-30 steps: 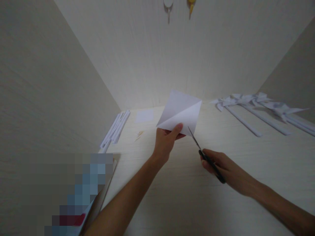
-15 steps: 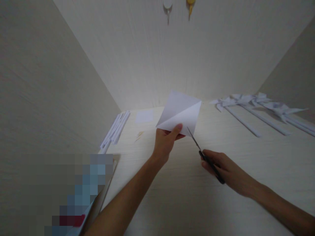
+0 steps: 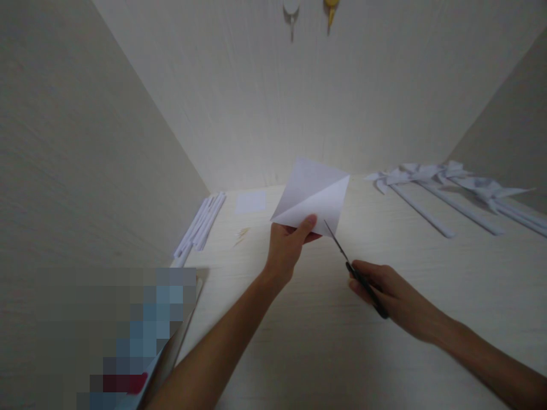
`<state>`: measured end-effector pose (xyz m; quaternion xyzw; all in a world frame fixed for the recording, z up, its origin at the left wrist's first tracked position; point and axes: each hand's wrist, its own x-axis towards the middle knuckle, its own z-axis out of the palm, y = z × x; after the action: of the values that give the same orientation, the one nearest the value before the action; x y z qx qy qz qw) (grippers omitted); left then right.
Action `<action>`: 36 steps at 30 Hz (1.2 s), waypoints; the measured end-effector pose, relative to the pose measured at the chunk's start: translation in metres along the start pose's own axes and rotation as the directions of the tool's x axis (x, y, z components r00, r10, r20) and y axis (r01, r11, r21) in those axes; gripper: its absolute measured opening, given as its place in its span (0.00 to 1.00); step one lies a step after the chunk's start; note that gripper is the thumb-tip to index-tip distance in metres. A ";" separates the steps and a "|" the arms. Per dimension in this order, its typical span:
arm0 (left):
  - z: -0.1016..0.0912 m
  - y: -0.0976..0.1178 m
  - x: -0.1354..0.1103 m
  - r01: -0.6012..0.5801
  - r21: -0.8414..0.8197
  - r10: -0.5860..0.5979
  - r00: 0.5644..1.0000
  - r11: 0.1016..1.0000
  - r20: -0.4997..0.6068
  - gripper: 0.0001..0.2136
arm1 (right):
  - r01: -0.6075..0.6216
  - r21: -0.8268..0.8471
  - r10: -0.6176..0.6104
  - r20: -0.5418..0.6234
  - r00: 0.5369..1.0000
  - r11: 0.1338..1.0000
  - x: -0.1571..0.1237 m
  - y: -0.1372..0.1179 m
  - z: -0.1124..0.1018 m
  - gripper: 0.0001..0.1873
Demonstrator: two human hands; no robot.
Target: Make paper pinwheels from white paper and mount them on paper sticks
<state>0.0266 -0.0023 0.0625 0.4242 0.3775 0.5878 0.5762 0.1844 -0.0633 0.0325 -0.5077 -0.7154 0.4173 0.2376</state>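
A square sheet of white paper, creased along a diagonal, is held up by my left hand. My thumb presses on its face near the lower edge, with the other fingers behind it. My right hand is closed around the black handles of a pair of scissors. Their thin blades point up and left, and the tip overlaps the lower right part of the sheet. Whether the blades are cutting into the paper, I cannot tell.
Several rolled paper sticks lie at the left. Beside them are a flat white sheet and some toothpicks. Paper pinwheels on sticks lie at the right. Two hooks, one white and one yellow, hang on the wall.
The scissors have shifted very slightly left and the right fingers have moved a little on the handles. The paper and my left hand are almost unchanged.
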 end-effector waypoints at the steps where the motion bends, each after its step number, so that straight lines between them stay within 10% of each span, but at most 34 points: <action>1: 0.000 0.000 0.000 -0.001 -0.003 0.001 1.000 1.000 0.002 0.16 | 0.000 -0.001 0.000 0.000 1.000 1.000 0.000 0.000 0.000 0.15; 36: 0.001 0.001 -0.001 -0.009 -0.024 0.009 1.000 1.000 -0.016 0.12 | 0.019 -0.090 -0.023 -0.037 0.999 0.996 -0.001 -0.002 -0.001 0.16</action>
<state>0.0271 -0.0033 0.0642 0.4144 0.3728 0.5983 0.5756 0.1847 -0.0643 0.0347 -0.5181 -0.7341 0.3723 0.2325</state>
